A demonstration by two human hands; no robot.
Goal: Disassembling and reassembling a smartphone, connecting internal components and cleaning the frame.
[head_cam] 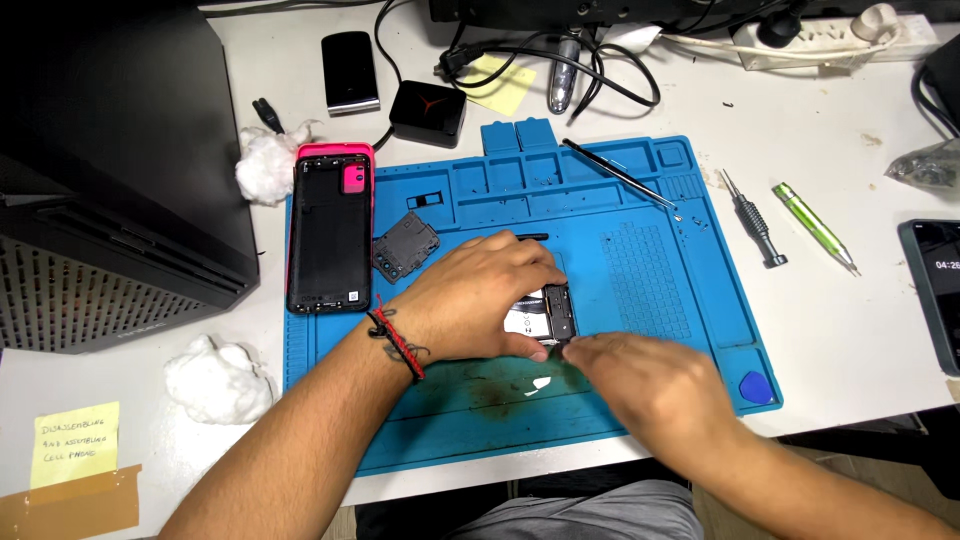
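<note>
An opened phone body (545, 312) lies on the blue repair mat (640, 300), mostly covered by my hands. My left hand (480, 295) presses down on it, fingers curled over its top edge. My right hand (650, 375) pinches at the phone's lower right corner, fingertips touching it; whether it grips a small part is hidden. The phone's pink-edged back cover (332, 230) lies inside up at the mat's left. A small black inner cover plate (405, 245) rests beside it.
Tweezers (618, 172) lie on the mat's top trays. A screwdriver (755, 220) and a green tool (815, 228) sit right of the mat, a blue pick (756, 388) in its corner. Cotton wads (215, 380), a black computer case (110, 170), cables and another phone (935, 290) surround it.
</note>
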